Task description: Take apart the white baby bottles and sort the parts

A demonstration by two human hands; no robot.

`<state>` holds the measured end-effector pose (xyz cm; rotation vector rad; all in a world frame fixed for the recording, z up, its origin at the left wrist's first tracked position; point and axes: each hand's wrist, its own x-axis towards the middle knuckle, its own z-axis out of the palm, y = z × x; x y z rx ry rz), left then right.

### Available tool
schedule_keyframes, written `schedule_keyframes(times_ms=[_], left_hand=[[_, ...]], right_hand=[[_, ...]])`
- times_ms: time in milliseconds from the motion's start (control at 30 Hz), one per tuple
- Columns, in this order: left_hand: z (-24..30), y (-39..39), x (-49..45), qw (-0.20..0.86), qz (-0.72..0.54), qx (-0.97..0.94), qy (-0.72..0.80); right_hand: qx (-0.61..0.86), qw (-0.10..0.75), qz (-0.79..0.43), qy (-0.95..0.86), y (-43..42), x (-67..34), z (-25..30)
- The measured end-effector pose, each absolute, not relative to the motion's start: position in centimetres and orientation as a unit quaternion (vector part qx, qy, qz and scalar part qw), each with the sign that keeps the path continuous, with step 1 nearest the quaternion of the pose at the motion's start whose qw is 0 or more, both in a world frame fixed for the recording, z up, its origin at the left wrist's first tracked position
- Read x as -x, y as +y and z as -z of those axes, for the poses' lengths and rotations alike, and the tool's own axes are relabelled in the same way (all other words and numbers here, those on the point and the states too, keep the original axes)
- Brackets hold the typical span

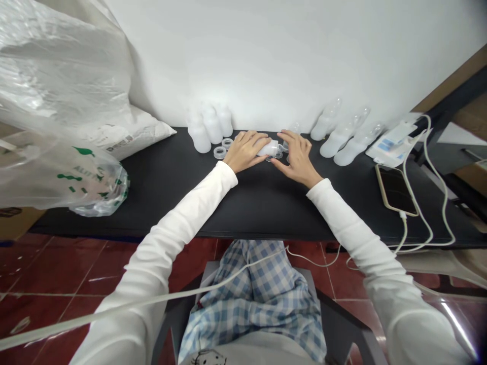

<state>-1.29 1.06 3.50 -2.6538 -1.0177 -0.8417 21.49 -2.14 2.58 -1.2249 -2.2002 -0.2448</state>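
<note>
Black worktop (163, 195) beneath both hands, set against a white wall (266, 61). Left of the hands: three frosted plastic bottles (212, 125), upright in a tight cluster, with two clear plastic rings (219, 152) lying flat just in front. Right of the hands: three frosted bottles with clear tops (344, 136), tilted toward the wall, then white packets (391, 144) and a smartphone (395, 190) beside a white cable (443, 203). Far left: a white sack (152, 133) and a clear plastic bag with green print (91, 175), the bag close to the lens and blocking that corner of the view.

Left hand (246, 150) and right hand (297, 157) close together, both clamped on a small frosted bottle (268, 148) between them, just above the worktop. Bottle on its side, long axis roughly level and across the view, base toward the left hand, narrow end toward the right hand. Clear piece (280, 150) at that narrow end, apparently attached, though partly hidden by fingers.
</note>
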Motion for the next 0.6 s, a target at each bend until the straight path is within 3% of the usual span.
schedule_keyframes(times_ms=[233, 467, 600], left_hand=[[-3.3, 1.4, 1.6, 0.083, 0.295, 0.892, -0.333], [-4.6, 4.0, 2.3, 0.031, 0.459, 0.759, -0.461], [-5.9, 8.4, 2.1, -0.030, 0.493, 0.720, -0.488]], right_hand=[[0.486, 0.300, 0.101, -0.815, -1.8, -21.5, -2.5], [0.502, 0.335, 0.146, -0.784, -2.0, -22.8, -3.6], [0.497, 0.340, 0.144, -0.785, -1.8, -22.6, -3.3]])
